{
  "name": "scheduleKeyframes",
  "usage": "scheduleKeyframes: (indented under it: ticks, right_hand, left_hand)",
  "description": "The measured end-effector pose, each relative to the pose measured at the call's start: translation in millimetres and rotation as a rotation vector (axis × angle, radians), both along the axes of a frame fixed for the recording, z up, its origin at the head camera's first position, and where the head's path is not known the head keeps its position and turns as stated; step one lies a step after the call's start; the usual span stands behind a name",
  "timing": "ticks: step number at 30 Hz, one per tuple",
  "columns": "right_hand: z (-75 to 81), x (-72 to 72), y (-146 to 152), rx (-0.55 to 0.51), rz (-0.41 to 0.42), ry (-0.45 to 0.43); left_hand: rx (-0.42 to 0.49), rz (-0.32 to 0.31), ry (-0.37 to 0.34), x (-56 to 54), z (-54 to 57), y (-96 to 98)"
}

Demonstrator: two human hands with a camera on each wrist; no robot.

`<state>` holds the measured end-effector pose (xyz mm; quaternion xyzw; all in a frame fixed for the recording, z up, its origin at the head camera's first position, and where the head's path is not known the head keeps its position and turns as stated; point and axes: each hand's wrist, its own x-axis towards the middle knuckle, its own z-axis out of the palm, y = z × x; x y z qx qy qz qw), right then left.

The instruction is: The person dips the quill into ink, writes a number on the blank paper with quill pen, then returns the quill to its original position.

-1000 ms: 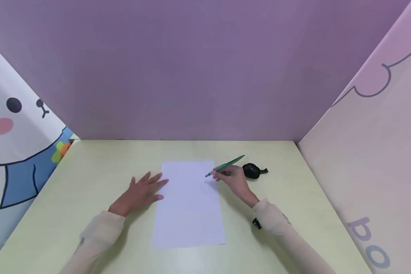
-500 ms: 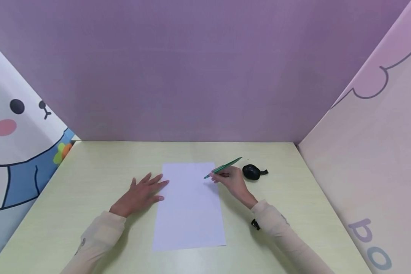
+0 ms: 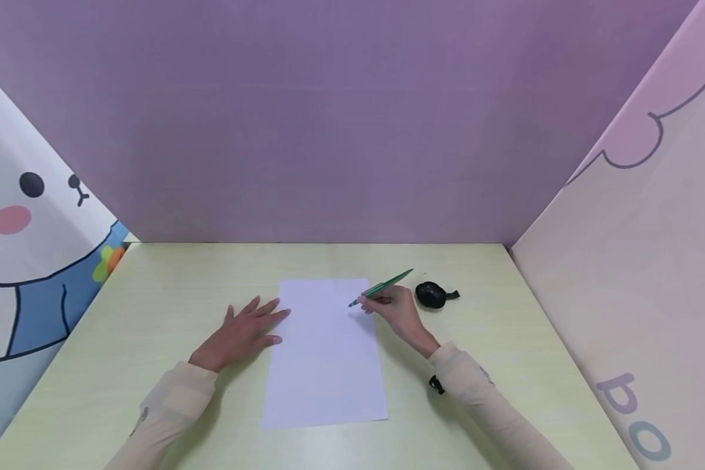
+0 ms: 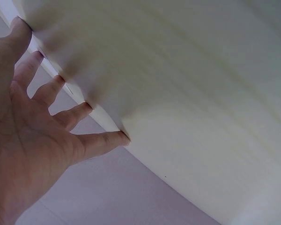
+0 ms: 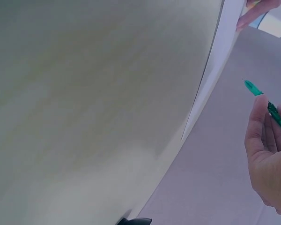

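Observation:
A blank white sheet of paper lies lengthwise on the pale table. My left hand rests at its left edge, fingers spread and fingertips over the margin; the left wrist view shows the same hand from the palm side with its fingers apart. Above the upper right part of the sheet, my right hand pinches a slim green pen, tip pointing down and left. Seen from the right wrist, the pen's tip stands out beyond the thumb and fingers, its shadow-side end hidden past the frame edge.
Right of the pen hand sits a rounded black object with a short tail. A small black piece shows beneath the right sleeve. A purple panel closes off the table's back, and printed panels flank both sides.
The right hand and pen have shifted very slightly left over the paper. The left hand keeps its place at the sheet's edge. The head view has moved a little.

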<state>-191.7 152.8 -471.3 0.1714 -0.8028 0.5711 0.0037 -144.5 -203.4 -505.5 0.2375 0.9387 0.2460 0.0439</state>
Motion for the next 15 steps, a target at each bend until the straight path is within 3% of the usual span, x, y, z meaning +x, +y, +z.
scheduleKeyframes:
  ticks: [15]
  right_hand:
    - [-6.5, -2.5, -3.0, -0.012, 0.019, 0.0]
  left_hand:
    - [-0.002, -0.005, 0.008, -0.3, -1.2, -1.1]
